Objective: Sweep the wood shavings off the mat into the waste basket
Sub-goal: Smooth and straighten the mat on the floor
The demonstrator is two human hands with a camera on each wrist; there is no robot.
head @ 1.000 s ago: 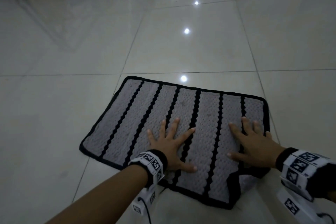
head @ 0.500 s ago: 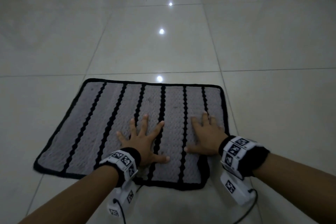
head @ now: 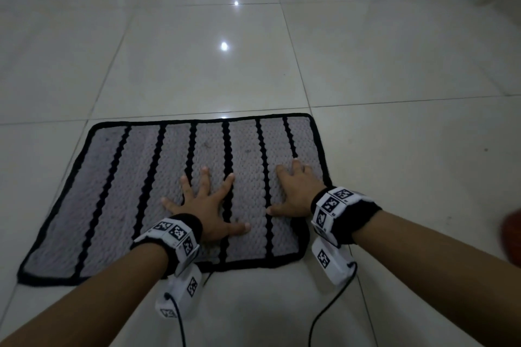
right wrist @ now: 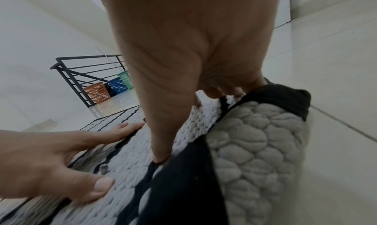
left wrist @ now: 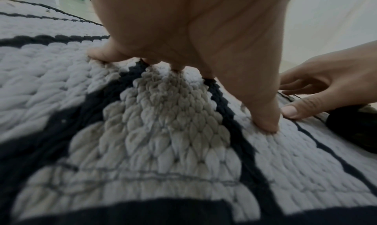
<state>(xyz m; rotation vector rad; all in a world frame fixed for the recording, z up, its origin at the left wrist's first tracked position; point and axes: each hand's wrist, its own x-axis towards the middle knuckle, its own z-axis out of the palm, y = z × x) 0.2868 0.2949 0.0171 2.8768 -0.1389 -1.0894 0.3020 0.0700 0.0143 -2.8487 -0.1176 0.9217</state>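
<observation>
While the left hand (head: 207, 213) and right hand (head: 293, 191) press flat with fingers spread, the grey, black-striped mat (head: 118, 191) lies on tiled floor (head: 197, 70); near-right corner folded.

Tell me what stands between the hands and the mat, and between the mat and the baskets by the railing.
Nothing separates them: the left hand and right hand both lie flat on the mat. In the right wrist view, only bare floor shows between the mat's far edge and the baskets; no shavings are clearly visible.
</observation>
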